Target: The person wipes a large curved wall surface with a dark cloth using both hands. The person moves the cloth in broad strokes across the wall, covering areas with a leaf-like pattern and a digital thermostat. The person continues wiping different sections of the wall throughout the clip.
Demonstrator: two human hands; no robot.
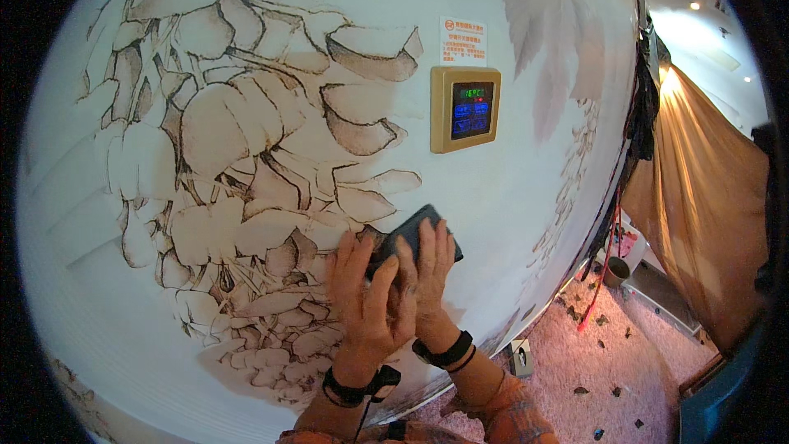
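A dark, flat rectangular object [414, 239], perhaps a folded cloth or a pad, lies against a pale wall printed with brown floral line art [216, 129]. My left hand [370, 296] has its fingers spread at the object's lower left edge. My right hand [428, 265] presses its fingers flat over the object's right part. Both hands are close together, and each wrist wears a black band. Above them, a gold-framed control panel [436, 111] with a lit display is set in the wall, under a small notice [463, 41] bearing writing.
At right hangs a brown fabric drape [696, 197] beside black sheeting [641, 80]. Below are a pink carpet [592, 370] with scattered dark bits, a tissue box [521, 359], a round bin [616, 271] and a red cord [601, 277]. A blue surface [715, 407] stands at lower right.
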